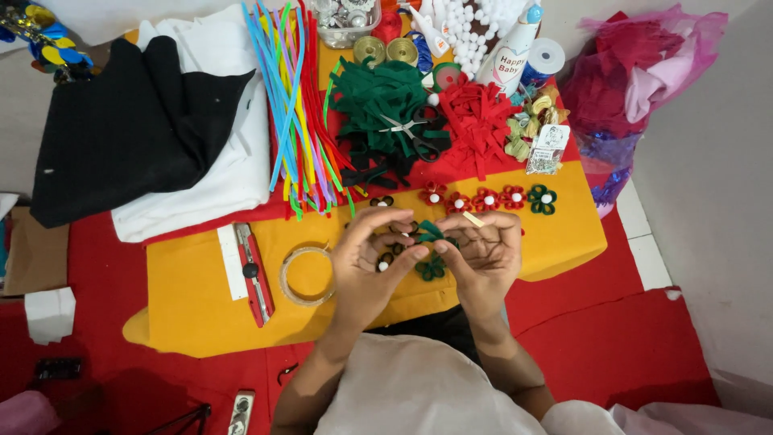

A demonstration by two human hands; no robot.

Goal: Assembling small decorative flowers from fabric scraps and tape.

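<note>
From the head view, both hands are raised together over the near middle of the yellow felt-covered surface (193, 298), palms turned inward and wrists bent toward each other. The left hand (366, 262) curls its fingers (407, 254) against its thumb, and the right hand (483, 254) meets it fingertip to fingertip; between them both sets of fingers are pinched on a small dark green felt strip piece (429, 232), held just above the surface. A pale narrow stick (473, 218) lies across the right hand's knuckles.

Just below the hands a green felt flower (431, 268) lies on the yellow sheet. Farther off runs a row of red felt flowers with white bead centres (473, 199). To the left lie a clear tape ring (306, 275) and a red utility knife (254, 274). Far across are a bundle of coloured pipe cleaners (294, 105), heaps of green and red felt strips with scissors (415, 133), and folded black cloth (129, 129) on white cloth. Red felt covers the floor (612, 346) around.
</note>
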